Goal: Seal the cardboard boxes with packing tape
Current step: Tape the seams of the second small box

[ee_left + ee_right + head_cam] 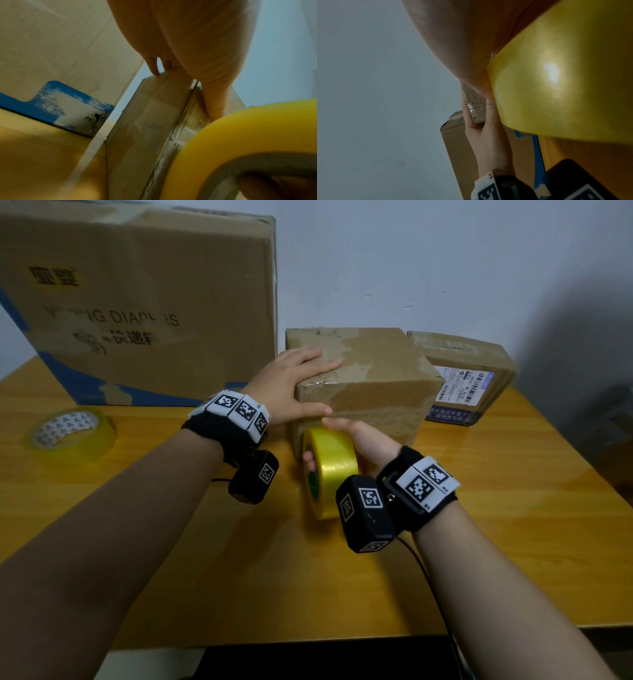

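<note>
1. Box [370,385], the small worn one, stood at the middle of the table [479,525], with a big box [137,302] to its far left and a labelled box [476,385] just beside it on the right.
2. Left hand [291,385] lay over the box's near-left top corner: the fingers [322,361] were spread flat on the lid and the thumb [315,409] pressed along the near face just under the top edge, seemingly pinning a tape end there.
3. Right hand [363,446] gripped the yellow roll [330,470]: the thumb lay over the rim, and fingertips showing at the roll's left side suggested the fingers passed through the core.
4. Roll stood on edge against the box's near face, just below the left thumb, its round face turned left.
5. Key relation, as I judged it: the pinned point sat directly above the roll, so the coming pull probably had to run away from the left thumb along the box's near face, the right hand being the nearer one to draw the roll.
6. Wrist views showed glossy older tape along the box's near-left edge [185,128]; whether new tape was stuck yet could not be told.
7. Spare clear roll [70,429] lay flat on the table, well apart to the left.
</note>
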